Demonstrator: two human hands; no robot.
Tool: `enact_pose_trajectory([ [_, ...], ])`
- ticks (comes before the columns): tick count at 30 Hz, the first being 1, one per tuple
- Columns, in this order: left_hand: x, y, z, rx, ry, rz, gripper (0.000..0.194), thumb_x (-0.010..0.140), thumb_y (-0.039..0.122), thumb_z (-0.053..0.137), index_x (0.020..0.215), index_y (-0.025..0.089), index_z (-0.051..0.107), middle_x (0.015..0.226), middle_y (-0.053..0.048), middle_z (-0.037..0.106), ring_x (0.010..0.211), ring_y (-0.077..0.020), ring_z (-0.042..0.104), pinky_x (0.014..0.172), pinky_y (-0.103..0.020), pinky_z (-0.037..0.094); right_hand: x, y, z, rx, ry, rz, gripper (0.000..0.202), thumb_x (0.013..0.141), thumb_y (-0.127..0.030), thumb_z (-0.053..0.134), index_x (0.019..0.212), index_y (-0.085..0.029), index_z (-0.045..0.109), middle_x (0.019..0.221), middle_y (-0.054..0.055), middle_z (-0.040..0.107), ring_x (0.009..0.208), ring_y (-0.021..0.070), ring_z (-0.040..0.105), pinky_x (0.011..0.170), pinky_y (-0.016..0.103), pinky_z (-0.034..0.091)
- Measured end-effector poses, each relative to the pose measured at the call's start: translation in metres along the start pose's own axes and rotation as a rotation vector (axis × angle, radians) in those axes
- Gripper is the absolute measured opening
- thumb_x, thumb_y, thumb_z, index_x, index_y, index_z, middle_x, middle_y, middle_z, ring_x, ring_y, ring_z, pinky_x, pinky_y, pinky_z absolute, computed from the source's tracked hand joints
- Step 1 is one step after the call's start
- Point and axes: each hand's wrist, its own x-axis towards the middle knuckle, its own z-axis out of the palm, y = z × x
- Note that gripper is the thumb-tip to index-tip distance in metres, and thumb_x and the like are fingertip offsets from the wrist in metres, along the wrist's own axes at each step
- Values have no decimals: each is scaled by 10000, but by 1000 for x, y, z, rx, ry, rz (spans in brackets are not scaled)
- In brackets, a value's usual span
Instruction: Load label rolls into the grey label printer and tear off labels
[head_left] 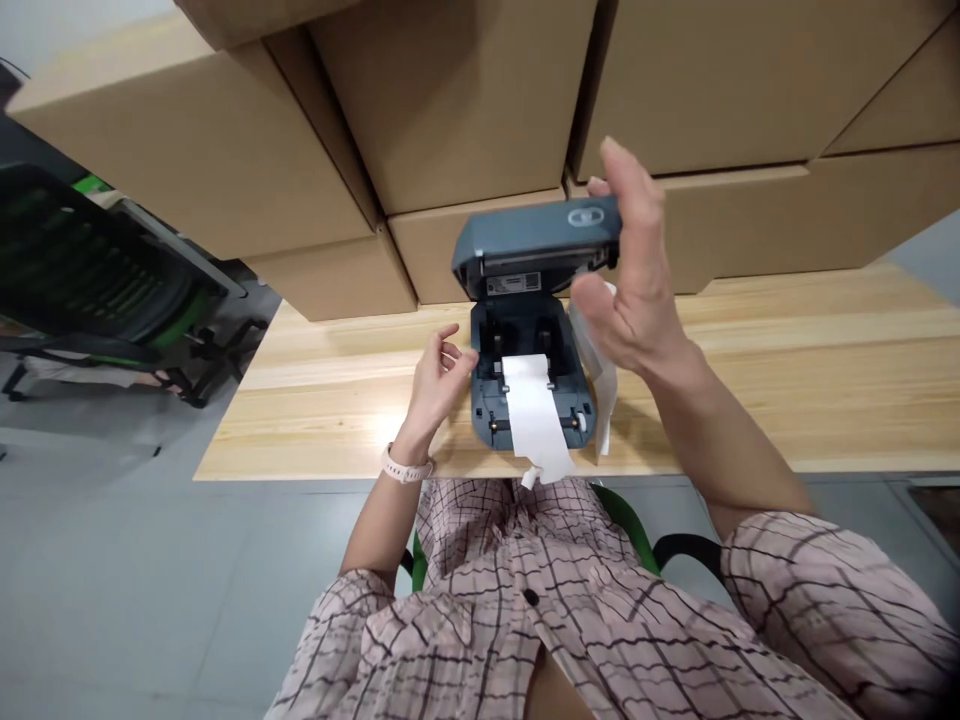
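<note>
Desktop printer: dark blue-gray casing, rounded corners, flat on wooden table, near front edge. Lid raised, tilted over rear of base; pale oval emblem on outer face, 1 printed label inside. White paper strip running forward from interior, out over front, torn end with small curl. Along 1 side, 2nd white strip, loose, partly hidden.
</note>
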Motion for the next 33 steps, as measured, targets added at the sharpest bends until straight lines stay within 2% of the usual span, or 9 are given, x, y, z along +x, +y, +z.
enact_pose_trajectory([
  [4,10,-4,9,177,-91,-3,767,899,409,804,1570,193,501,778,34,571,742,-170,552,742,-318,422,42,19,7,-20,0,86,636,1115,-637,327,1671,-332,290,1746,69,419,1606,252,412,1329,521,365],
  [9,11,-16,12,131,-156,-45,805,907,496,782,1595,200,488,764,46,523,720,-160,519,700,-311,376,73,33,6,-20,-88,193,592,1143,-559,326,1661,-274,292,1766,66,395,1575,189,444,1350,451,317],
  [12,11,-16,11,135,-162,-39,784,905,512,771,1580,207,515,755,43,524,714,-162,521,686,-312,369,70,29,4,-143,-54,126,608,1118,-515,438,1648,-234,336,1795,97,339,1639,260,345,1362,526,248],
  [14,13,-9,9,202,-177,-34,782,901,511,756,1576,190,524,746,38,544,711,-170,531,676,-315,362,57,20,4,-188,-54,27,480,1093,-435,470,1515,-210,509,1692,137,488,1579,327,430,1308,582,303],
  [16,15,1,7,319,-212,-28,780,898,499,734,1569,156,535,737,29,576,706,-180,545,669,-320,354,37,10,4,-128,-258,9,315,1074,-356,444,1271,-215,645,1387,142,710,1320,340,641,1143,565,456],
  [19,20,16,5,489,-271,-6,756,898,464,697,1561,133,548,705,28,605,677,-191,560,659,-321,344,8,2,10,3,-812,130,240,1056,-334,431,1101,-221,638,1000,97,757,892,278,690,824,431,507],
  [23,24,21,4,500,-301,7,757,892,452,689,1558,122,544,626,58,567,609,-174,524,626,-303,327,-5,7,27,87,-1168,116,257,1070,-359,394,1117,-221,606,918,93,723,839,260,651,778,385,453],
  [28,28,14,-7,347,-467,80,666,897,290,565,1538,114,548,611,89,462,574,-133,431,583,-273,291,10,20,24,401,-1177,138,382,1053,-423,495,1372,-237,594,1176,111,765,1036,266,721,871,398,540],
  [33,29,4,-12,271,-482,110,699,940,293,555,1611,112,480,629,85,457,570,-126,412,571,-272,287,-23,40,-57,615,-930,259,566,947,-691,650,1421,-383,635,1066,62,805,946,283,781,842,512,622],
])
